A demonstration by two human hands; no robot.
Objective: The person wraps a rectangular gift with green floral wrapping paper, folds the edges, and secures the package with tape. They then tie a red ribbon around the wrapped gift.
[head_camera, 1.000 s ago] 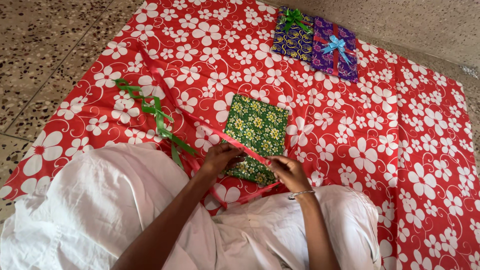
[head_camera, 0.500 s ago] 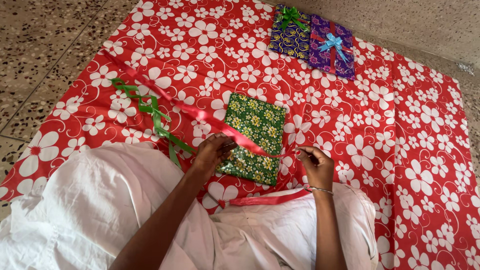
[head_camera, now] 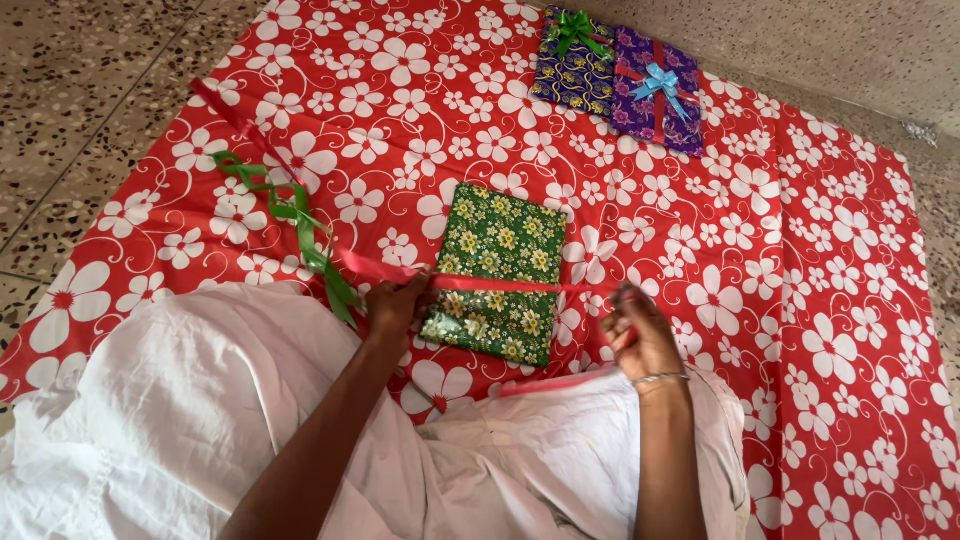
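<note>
A flat parcel in green flowered paper (head_camera: 500,265) lies on the red flowered cloth (head_camera: 820,300) in front of my knees. A red ribbon (head_camera: 500,285) runs taut across the parcel's near half. My left hand (head_camera: 392,308) pinches the ribbon at the parcel's left edge. My right hand (head_camera: 640,335) grips the ribbon's other end just right of the parcel, and a loose length trails below it over my lap. The ribbon's far tail stretches off to the upper left across the cloth.
A curled green ribbon (head_camera: 290,215) lies left of the parcel. At the cloth's far edge sit two wrapped parcels, a blue one with a green bow (head_camera: 575,60) and a purple one with a blue bow (head_camera: 655,90). Speckled stone floor (head_camera: 80,90) surrounds the cloth.
My right hand has drawn the ribbon out to the right, so it now lies nearly level across the parcel instead of slanting. My left hand stays at the parcel's left edge.
</note>
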